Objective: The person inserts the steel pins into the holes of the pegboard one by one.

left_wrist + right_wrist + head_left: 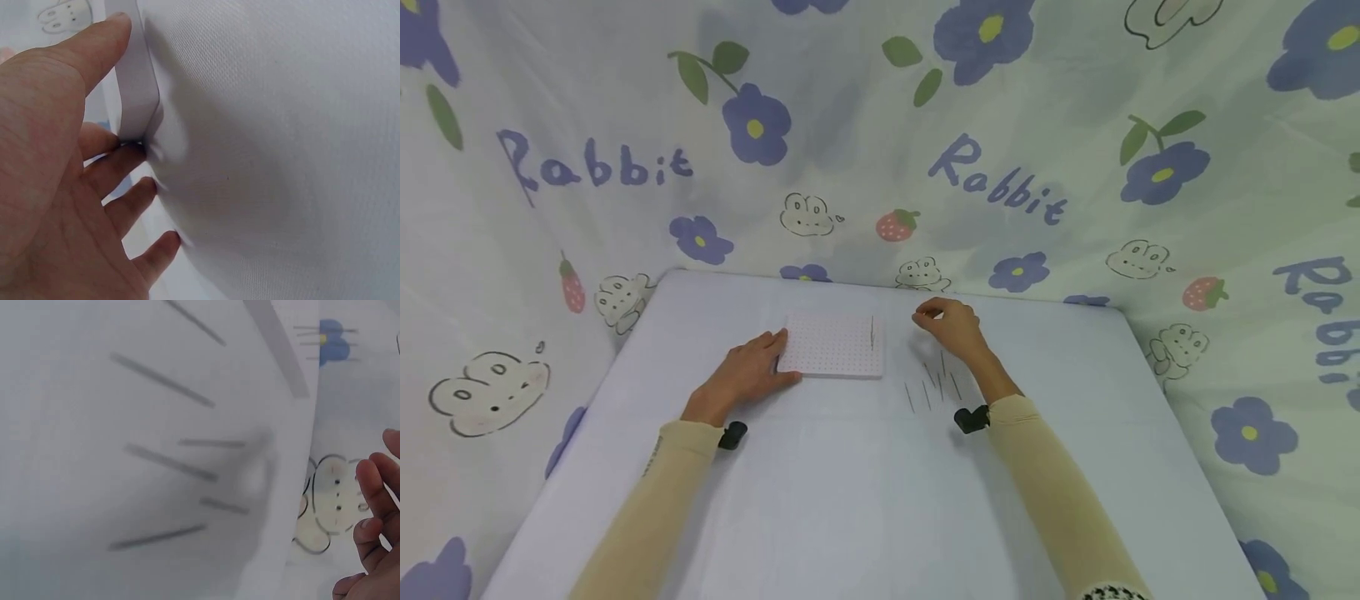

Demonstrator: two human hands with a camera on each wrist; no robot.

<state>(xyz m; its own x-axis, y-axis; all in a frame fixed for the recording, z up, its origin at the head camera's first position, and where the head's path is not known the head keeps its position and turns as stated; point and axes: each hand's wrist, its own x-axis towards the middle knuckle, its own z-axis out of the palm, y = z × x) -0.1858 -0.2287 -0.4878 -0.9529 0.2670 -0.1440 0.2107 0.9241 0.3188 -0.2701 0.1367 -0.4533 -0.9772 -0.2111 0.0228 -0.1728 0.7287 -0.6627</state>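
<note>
A white pegboard (831,346) with rows of small holes lies flat on the table. My left hand (748,371) rests at its near left corner, fingers spread. In the left wrist view, the thumb (103,47) lies along the board's side wall (134,81) and the other fingertips meet the cloth. Thin dark sticks (872,332) stand upright along the board's right side. To the right of the board, my right hand (953,327) is raised beyond several loose sticks (942,383), thumb and forefinger brought together. I cannot tell whether a stick is between them.
White cloth covers the table (835,500). Behind it hangs a fabric backdrop (850,150) printed with flowers, rabbits and strawberries. Close up in the right wrist view, the loose sticks (172,464) lie spread out at different angles, with the hand's shadow falling over some.
</note>
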